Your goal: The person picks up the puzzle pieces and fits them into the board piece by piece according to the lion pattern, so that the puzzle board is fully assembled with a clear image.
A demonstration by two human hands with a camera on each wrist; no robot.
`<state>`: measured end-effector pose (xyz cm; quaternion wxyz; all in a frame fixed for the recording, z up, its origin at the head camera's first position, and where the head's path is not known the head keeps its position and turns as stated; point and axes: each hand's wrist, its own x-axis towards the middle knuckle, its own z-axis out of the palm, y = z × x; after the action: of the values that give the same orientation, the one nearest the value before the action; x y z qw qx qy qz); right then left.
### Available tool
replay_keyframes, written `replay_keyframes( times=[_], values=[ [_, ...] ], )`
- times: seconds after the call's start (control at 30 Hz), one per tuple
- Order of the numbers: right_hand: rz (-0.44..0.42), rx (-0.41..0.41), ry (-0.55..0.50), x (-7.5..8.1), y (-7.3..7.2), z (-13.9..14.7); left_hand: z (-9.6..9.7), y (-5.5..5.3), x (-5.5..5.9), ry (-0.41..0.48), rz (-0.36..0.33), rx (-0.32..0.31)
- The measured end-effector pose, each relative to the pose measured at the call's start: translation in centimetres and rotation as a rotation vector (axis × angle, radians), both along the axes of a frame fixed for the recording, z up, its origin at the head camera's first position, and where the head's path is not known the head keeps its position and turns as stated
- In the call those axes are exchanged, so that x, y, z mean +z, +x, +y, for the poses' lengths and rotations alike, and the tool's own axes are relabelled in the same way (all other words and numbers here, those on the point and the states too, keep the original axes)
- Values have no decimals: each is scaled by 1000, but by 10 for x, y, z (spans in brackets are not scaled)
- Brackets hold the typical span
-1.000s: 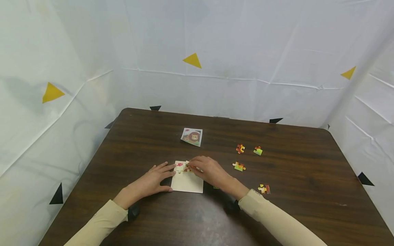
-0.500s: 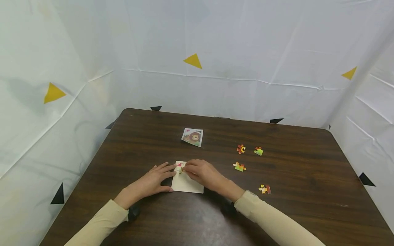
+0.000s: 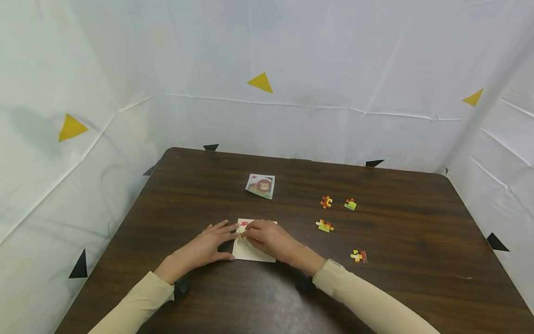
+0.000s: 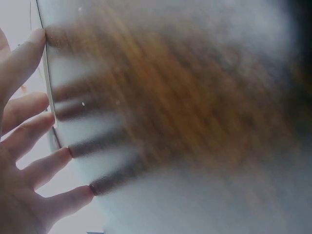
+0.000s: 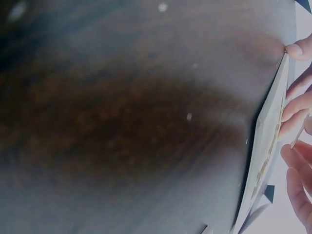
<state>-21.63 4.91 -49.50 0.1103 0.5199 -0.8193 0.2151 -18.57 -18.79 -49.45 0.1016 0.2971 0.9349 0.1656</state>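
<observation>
My left hand point(image 3: 204, 248) lies with fingers spread along the left side of a cream puzzle board point(image 3: 250, 253). In the left wrist view, the fingertips point(image 4: 36, 36) rest on the tabletop and at the board's edge. Over the board's upper part, my right hand point(image 3: 273, 239) pinches a small jigsaw piece point(image 5: 298, 136) between thumb and fingers, tilted just above the board in the right wrist view. A pink-marked piece point(image 3: 244, 223) lies at the board's upper left corner. The right fingers hide much of the board's upper area.
Several loose jigsaw pieces lie right of the board, among them a red-orange one point(image 3: 327, 202), a green one point(image 3: 324, 226) and a yellow-brown one point(image 3: 359, 256). A lion picture card point(image 3: 263, 186) lies behind the board on the dark wooden table point(image 3: 400, 222). White sheeting point(image 3: 308, 69) surrounds it.
The right hand has moved left and a little nearer across the board, bringing the pinched jigsaw piece toward the left fingertips. The left hand stays in place.
</observation>
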Motion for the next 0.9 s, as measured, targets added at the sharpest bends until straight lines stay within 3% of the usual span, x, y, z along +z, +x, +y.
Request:
replay_keyframes(
  times=[0.9],
  values=[
    [99, -52, 247, -1, 2, -11, -2, -1, -4, 25, 30, -19]
  ],
)
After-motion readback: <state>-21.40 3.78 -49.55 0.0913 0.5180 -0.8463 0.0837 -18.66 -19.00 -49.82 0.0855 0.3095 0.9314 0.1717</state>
